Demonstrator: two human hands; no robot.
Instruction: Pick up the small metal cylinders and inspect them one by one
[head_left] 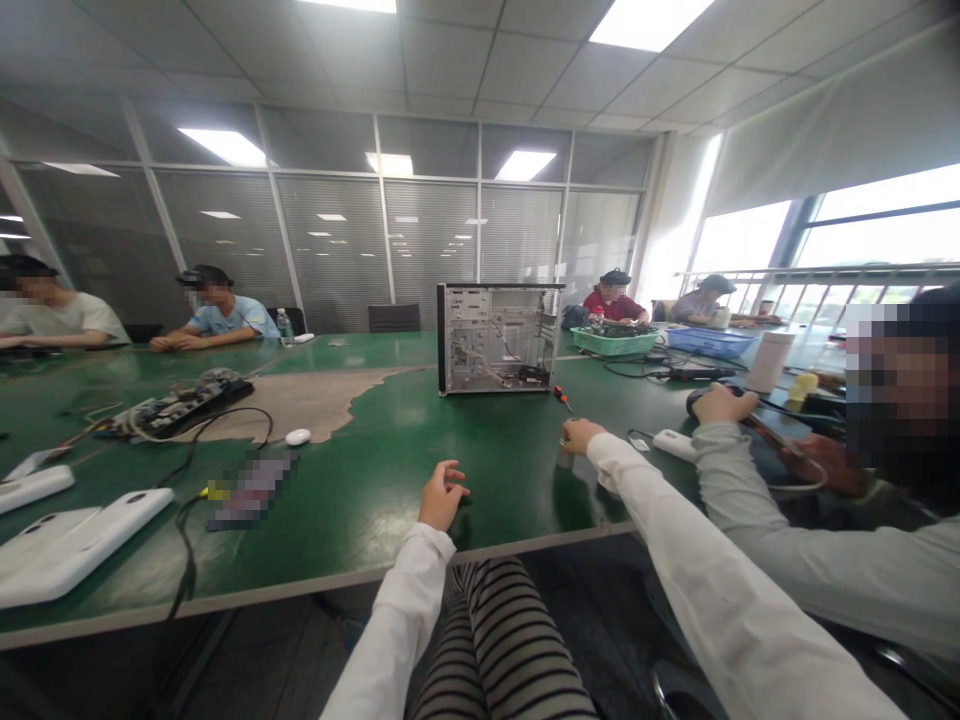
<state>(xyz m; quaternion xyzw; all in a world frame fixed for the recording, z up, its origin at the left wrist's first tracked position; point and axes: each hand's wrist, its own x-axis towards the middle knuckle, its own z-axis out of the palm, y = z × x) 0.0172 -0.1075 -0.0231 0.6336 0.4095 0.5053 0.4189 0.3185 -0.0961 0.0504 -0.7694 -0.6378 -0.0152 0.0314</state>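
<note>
My left hand rests at the near part of the green table, its fingers apart and slightly curled, holding nothing. My right hand is farther forward and to the right, fingers curled together; whether something small is between them is too small to tell. Just beyond it lies a screwdriver with an orange and black handle. An open computer case stands upright in front of both hands, with cables and metal bays showing inside.
Left on the table are a power strip, a phone, white power banks and a small white case. At right, a person's sleeve is close to my right arm. Green and blue baskets stand behind.
</note>
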